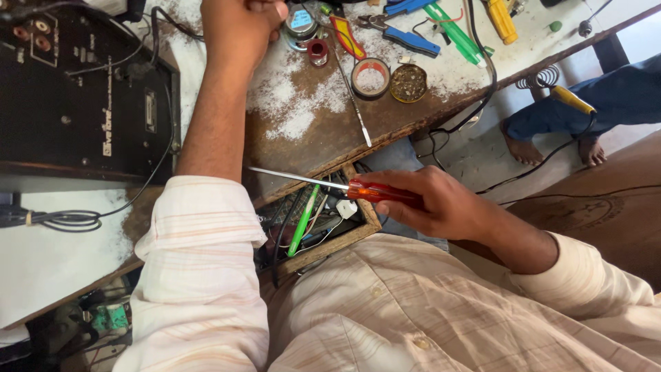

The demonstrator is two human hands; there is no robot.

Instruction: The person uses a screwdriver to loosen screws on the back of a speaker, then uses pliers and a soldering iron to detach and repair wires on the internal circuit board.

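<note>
Worn and dusted white, the wooden workbench (323,131) carries the scene. Over its open drawer (323,224) the right hand (441,203) is wrapped tight around the orange handle of a screwdriver (344,186), whose steel shaft points left across the drawer's far edge. Beyond the drawer, at the bench's far side, the left hand (241,24) is curled closed; what it grips is hidden. Left of the drawer sits a black amplifier panel (82,89). Farther back lie a solder tin (408,83) and blue pliers (406,38).
</note>
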